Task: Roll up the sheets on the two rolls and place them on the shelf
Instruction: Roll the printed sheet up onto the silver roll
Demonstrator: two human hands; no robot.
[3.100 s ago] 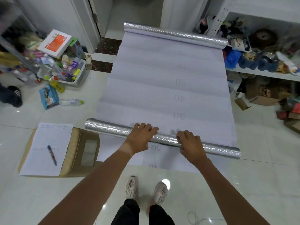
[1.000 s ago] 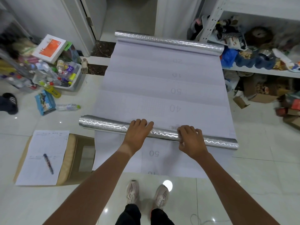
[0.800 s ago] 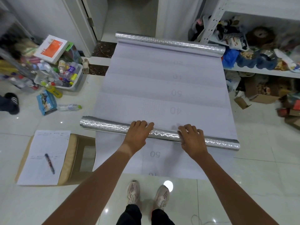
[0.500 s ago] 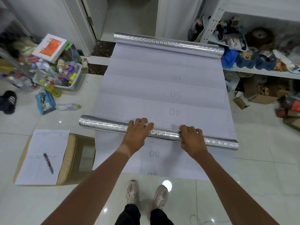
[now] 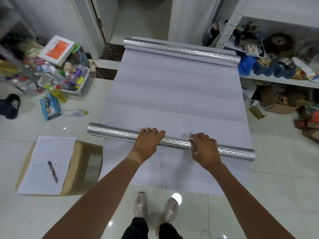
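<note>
A long silver embossed roll (image 5: 112,133) lies across the white floor in front of me. My left hand (image 5: 148,140) and my right hand (image 5: 204,149) rest palm-down on its middle, fingers curled over its top. A white sheet (image 5: 164,94) printed with numbers stretches from this roll to a second silver roll (image 5: 181,50) by the doorway. More white sheet lies flat between the near roll and my shoes. The white shelf (image 5: 276,81) stands at the right, crowded with items.
A flattened cardboard box (image 5: 86,163) with a paper and a pen (image 5: 52,171) lies at the left. Farther left are a bin of bottles (image 5: 76,78), a loose bottle (image 5: 74,112), a blue box (image 5: 51,106) and someone's dark shoe (image 5: 10,106). Boxes clutter the floor under the shelf.
The near roll has rolled away from me along the sheet, covering the "30" mark and reaching just below the "40". Both hands stayed on it.
</note>
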